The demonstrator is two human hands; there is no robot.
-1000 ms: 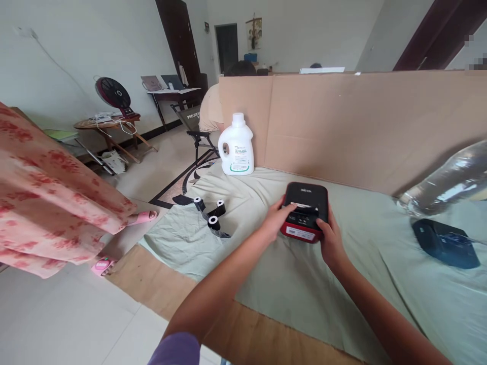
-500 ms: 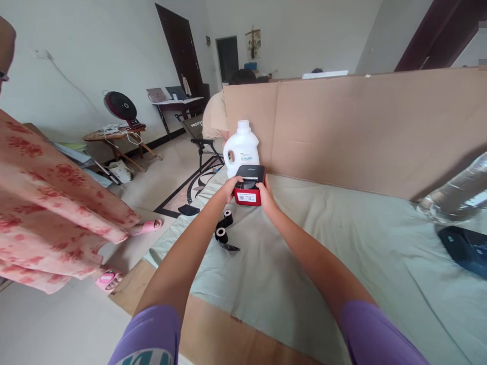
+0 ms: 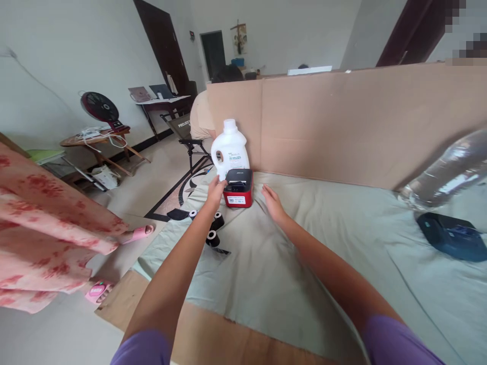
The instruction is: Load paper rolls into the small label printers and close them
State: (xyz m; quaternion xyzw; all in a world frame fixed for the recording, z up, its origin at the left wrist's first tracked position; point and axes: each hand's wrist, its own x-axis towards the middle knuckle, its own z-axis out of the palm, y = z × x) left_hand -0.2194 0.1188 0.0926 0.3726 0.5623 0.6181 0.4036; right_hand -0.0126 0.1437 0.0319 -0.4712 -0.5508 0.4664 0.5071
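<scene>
A small red and black label printer (image 3: 239, 192) stands upright on the pale green cloth, a white label on its front. At its left side, my left hand (image 3: 216, 191) has its fingers stretched up, with the thumb at the printer's front corner; whether it presses on the casing I cannot tell. Off to the printer's right, my right hand (image 3: 273, 202) is open above the cloth, fingers extended, touching nothing. Several black rolls (image 3: 213, 238) with white cores lie nearer to me, by my left forearm. A loose dark strip trails from the nearest one.
Behind the printer stands a white jug (image 3: 232, 147), against a tall cardboard panel (image 3: 323, 126). A silvery wrapped roll (image 3: 441, 172) and a dark blue object (image 3: 452, 235) lie at right. A person in a floral garment (image 3: 57, 223) stands at left; another sits behind the panel.
My right hand has let go of the printer and moved away to the right, opening. My left hand has loosened but remains at its left side. The view has shifted right.
</scene>
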